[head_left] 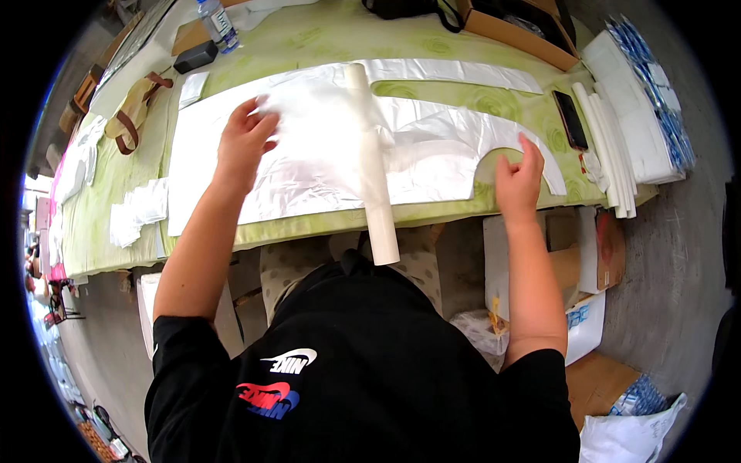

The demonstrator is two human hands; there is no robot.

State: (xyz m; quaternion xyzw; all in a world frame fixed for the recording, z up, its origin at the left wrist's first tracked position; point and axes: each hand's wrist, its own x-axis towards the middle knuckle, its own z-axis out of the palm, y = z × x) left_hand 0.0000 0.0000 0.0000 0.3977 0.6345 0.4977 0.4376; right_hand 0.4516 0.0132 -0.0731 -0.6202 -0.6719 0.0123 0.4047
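A thin, shiny white plastic sheet (231, 170), cut with long curved straps at its right end like a disposable apron, lies spread on the table. Across its middle rests a pale roll tube (380, 220), its near end jutting past the table's front edge. Creased, translucent film shows around the tube. Above the sheet's left half is my left hand (245, 139), its fingers bent and apart, with slightly blurred tips. My right hand (519, 176) is at the curved cutout on the right, thumb and index finger apart, the index fingertip by the strap. Neither hand visibly holds anything.
Green patterned cloth (309, 224) covers the table. A phone (570, 120) and white rolled tubes (610, 158) lie at right, beside stacked white packs (625, 100). A bottle (218, 27), black case (196, 57) and open carton (532, 46) stand at the back. Folded white packets (139, 212) lie left.
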